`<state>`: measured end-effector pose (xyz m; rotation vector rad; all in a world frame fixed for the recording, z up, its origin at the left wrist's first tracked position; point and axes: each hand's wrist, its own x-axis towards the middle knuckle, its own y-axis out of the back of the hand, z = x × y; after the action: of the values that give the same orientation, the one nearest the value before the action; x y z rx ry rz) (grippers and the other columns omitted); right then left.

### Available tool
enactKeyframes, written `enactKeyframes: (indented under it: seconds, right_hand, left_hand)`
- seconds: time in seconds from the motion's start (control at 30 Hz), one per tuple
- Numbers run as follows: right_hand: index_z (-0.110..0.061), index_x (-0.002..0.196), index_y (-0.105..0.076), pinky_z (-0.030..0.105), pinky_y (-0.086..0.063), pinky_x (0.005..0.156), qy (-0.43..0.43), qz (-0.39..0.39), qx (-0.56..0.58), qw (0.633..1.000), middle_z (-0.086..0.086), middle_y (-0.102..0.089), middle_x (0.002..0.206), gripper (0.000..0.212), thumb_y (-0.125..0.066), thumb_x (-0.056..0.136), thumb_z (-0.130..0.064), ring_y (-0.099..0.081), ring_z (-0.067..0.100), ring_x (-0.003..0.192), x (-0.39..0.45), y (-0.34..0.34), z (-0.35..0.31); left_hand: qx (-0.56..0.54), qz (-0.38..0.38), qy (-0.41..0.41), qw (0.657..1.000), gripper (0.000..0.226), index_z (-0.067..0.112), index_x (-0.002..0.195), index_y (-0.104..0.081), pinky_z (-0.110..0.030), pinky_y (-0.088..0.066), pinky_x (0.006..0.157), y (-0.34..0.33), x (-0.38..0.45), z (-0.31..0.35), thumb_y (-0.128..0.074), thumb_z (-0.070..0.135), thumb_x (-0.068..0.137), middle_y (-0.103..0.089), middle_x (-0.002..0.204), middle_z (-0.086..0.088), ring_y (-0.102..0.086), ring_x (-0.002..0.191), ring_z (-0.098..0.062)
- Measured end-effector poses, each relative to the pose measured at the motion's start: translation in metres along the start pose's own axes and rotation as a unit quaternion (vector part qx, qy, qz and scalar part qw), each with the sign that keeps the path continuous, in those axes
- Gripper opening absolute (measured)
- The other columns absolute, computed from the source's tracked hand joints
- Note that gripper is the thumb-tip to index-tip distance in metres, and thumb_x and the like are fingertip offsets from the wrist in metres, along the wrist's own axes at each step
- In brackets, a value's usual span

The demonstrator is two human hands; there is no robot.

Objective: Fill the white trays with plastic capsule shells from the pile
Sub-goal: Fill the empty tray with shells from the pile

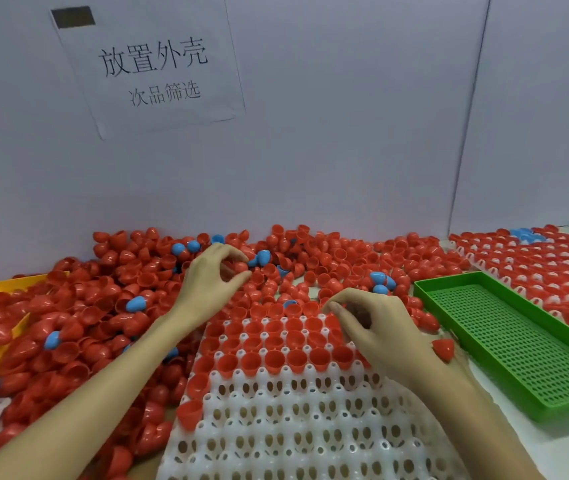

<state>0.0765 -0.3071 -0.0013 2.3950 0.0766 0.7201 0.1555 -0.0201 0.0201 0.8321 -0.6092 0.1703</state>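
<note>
Shells (144, 282), mostly red with a few blue, lie heaped along the wall behind the white tray (276, 420); its far rows hold red cups; left hand (212, 277) pinches a red shell in the pile; right hand (376, 327), fingers curled, hovers over the tray's far right corner, whether holding anything I cannot tell; green tray (518, 344) beside it.

We see a white tray (310, 427) of round cells lying flat, its far rows filled with red shells (276, 358) sitting open side up and its near rows bare. Behind and left of that tray spreads the loose pile (103, 299) of red shells, with a few blue ones (135, 304) scattered among them.
</note>
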Motion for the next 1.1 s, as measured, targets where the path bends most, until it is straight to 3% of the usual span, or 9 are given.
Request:
enactKeyframes:
  seconds: [0.13,0.27,0.33,0.5,0.67,0.87,0.93,1.03,1.1]
  right_hand:
    - [-0.028,0.110,-0.077,0.025,-0.055,0.060,-0.036,-0.040,0.134,0.989,-0.005,-0.075,0.081,0.016,-0.063,0.106,-0.023,-0.069,0.010,0.063,-0.001,0.006,-0.018]
    - [-0.032,0.139,-0.066,0.031,-0.063,0.083,-0.036,-0.180,0.263,0.947,-0.004,-0.076,0.125,0.032,-0.063,0.107,-0.027,-0.077,0.018,0.107,-0.005,0.007,-0.042]
    - [-0.031,0.138,-0.068,0.034,-0.063,0.090,-0.026,-0.203,0.250,0.946,-0.007,-0.074,0.131,0.033,-0.066,0.105,-0.027,-0.076,0.021,0.109,-0.007,0.002,-0.048]
    - [-0.025,0.111,-0.080,0.029,-0.060,0.092,-0.059,-0.183,0.248,0.950,-0.001,-0.080,0.113,0.016,-0.080,0.095,-0.028,-0.078,0.021,0.099,-0.009,0.000,-0.047]
    - [-0.021,0.088,-0.079,0.025,-0.058,0.085,-0.049,-0.187,0.224,0.955,-0.007,-0.073,0.123,0.013,-0.089,0.084,-0.029,-0.074,0.010,0.091,-0.008,-0.001,-0.044]
    - [-0.017,0.101,-0.083,0.017,-0.054,0.070,0.032,-0.193,0.205,0.959,-0.003,-0.071,0.126,0.014,-0.071,0.098,-0.024,-0.069,0.008,0.078,-0.011,0.002,-0.058]
    - [-0.020,0.109,-0.080,0.022,-0.058,0.073,0.038,-0.177,0.201,0.963,0.001,-0.076,0.115,0.015,-0.070,0.099,-0.022,-0.074,0.018,0.083,-0.012,0.002,-0.059]
    - [-0.026,0.113,-0.077,0.017,-0.055,0.064,0.048,-0.197,0.171,0.964,-0.007,-0.078,0.090,0.019,-0.077,0.095,-0.021,-0.072,0.013,0.066,-0.011,-0.005,-0.066]
    - [-0.029,0.108,-0.079,0.020,-0.055,0.064,0.071,-0.194,0.109,0.972,-0.010,-0.075,0.092,0.015,-0.077,0.094,-0.024,-0.071,0.012,0.065,-0.006,-0.015,-0.070]
  left_hand:
    - [-0.141,-0.044,-0.020,0.989,0.026,0.031,0.110,-0.072,-0.018,-0.057,0.087,0.028,-0.065,0.042,-0.082,0.018,0.089,-0.068,0.117,0.011,-0.073,0.100,-0.011]
    - [-0.216,-0.089,-0.004,0.972,0.029,0.029,0.117,-0.072,-0.022,-0.056,0.093,0.033,-0.114,0.066,-0.077,0.014,0.093,-0.069,0.123,0.004,-0.071,0.111,-0.021]
    - [-0.244,-0.118,0.011,0.963,0.032,0.031,0.122,-0.070,-0.024,-0.055,0.097,0.033,-0.122,0.070,-0.074,0.012,0.096,-0.071,0.123,0.005,-0.070,0.114,-0.021]
    - [-0.293,-0.107,0.040,0.949,0.034,0.030,0.121,-0.066,-0.022,-0.054,0.098,0.034,-0.123,0.071,-0.077,0.013,0.094,-0.072,0.123,0.008,-0.070,0.115,-0.017]
    - [-0.325,-0.066,0.094,0.939,0.022,0.027,0.106,-0.074,-0.019,-0.058,0.085,0.032,-0.127,0.068,-0.083,0.022,0.087,-0.076,0.111,0.007,-0.075,0.103,-0.013]
    - [-0.326,-0.060,0.074,0.940,0.025,0.024,0.109,-0.075,-0.022,-0.058,0.091,0.040,-0.128,0.068,-0.084,0.017,0.087,-0.077,0.110,0.006,-0.075,0.105,-0.014]
    - [-0.322,-0.073,0.057,0.942,0.026,0.025,0.113,-0.074,-0.028,-0.058,0.095,0.046,-0.128,0.066,-0.082,0.017,0.090,-0.077,0.112,0.005,-0.074,0.109,-0.016]
    - [-0.319,-0.088,0.033,0.943,0.026,0.025,0.116,-0.073,-0.031,-0.058,0.098,0.052,-0.131,0.062,-0.082,0.020,0.091,-0.077,0.113,0.004,-0.074,0.110,-0.018]
    - [-0.312,-0.088,0.024,0.946,0.026,0.025,0.116,-0.074,-0.030,-0.057,0.098,0.056,-0.132,0.057,-0.081,0.020,0.092,-0.077,0.112,0.005,-0.074,0.109,-0.017]
